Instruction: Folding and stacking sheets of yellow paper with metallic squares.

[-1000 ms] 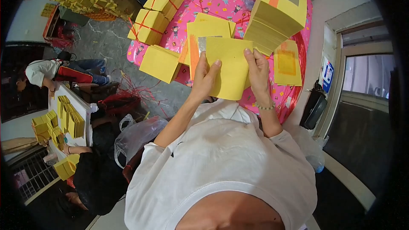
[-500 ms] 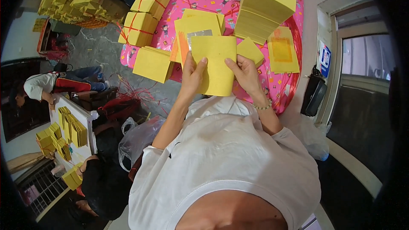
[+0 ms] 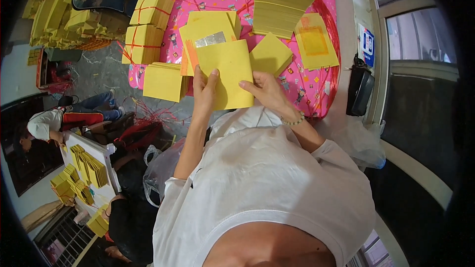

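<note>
A folded piece of yellow paper is held up in front of my chest, slightly tilted. My left hand pinches its left edge, thumb on the near face and fingers behind. On the lower right edge, my right hand grips it with the thumb in front; its other fingers are partly hidden. Just beyond the paper lie yellow sheets with orange strips and a silver patch. A stack of folded yellow paper rests to the left, and a smaller yellow pile to the right.
The pink patterned tablecloth carries a tall yellow paper stack, a sheet with an orange square and red-tied bundles. Red strings hang along the right edge. At left, two people work by a white table.
The view has shifted, so the tabletop sits further left and higher. The folded paper has tilted a little, and my right hand now grips lower on its right edge.
</note>
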The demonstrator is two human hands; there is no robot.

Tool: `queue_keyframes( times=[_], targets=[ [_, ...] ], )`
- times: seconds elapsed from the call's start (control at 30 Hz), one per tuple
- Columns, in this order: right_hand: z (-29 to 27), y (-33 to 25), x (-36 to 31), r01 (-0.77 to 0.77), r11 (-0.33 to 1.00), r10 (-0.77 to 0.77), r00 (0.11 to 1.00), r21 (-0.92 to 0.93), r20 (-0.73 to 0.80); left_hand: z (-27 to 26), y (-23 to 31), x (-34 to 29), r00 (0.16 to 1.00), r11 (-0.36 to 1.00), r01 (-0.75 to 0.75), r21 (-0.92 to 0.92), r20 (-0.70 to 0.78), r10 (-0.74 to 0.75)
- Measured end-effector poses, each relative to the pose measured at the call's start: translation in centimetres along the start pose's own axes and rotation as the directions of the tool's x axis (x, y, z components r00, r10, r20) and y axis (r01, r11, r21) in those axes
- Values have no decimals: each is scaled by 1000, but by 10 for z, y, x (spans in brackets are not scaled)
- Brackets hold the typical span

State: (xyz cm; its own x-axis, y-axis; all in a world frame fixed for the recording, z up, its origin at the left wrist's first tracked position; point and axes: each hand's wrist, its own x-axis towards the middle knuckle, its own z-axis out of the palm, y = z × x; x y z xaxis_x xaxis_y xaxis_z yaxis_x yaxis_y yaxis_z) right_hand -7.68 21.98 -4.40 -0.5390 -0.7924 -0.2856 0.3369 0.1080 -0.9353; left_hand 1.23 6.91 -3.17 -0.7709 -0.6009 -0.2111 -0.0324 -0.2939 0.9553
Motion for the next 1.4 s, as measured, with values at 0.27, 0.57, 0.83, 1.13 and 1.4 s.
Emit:
queue_keyframes(
  times=[0.27, 0.57, 0.83, 1.13, 1.4],
  targets=[
    [-7, 27, 0, -8, 998, 9, 1000, -64, 7, 1, 1, 3, 997, 1000, -16, 4, -81, 16],
    [-39, 6, 24, 118, 991, -104, 973, 59, -205, 6, -3, -1, 975, 992, 3, 126, 218, -31],
    [-27, -13, 3, -98, 992, 94, 994, -84, -51, 1, -3, 14, 996, 994, -11, 109, 89, 1],
    [-17, 13, -12, -222, 973, 227, 971, -65, 74, -3, -7, 23, 998, 987, -43, 154, 53, 36],
    [-28, 20, -4, -32, 976, 67, 985, 216, -156, 8, -12, 22, 962, 984, -14, 178, 271, -35]
  ],
)
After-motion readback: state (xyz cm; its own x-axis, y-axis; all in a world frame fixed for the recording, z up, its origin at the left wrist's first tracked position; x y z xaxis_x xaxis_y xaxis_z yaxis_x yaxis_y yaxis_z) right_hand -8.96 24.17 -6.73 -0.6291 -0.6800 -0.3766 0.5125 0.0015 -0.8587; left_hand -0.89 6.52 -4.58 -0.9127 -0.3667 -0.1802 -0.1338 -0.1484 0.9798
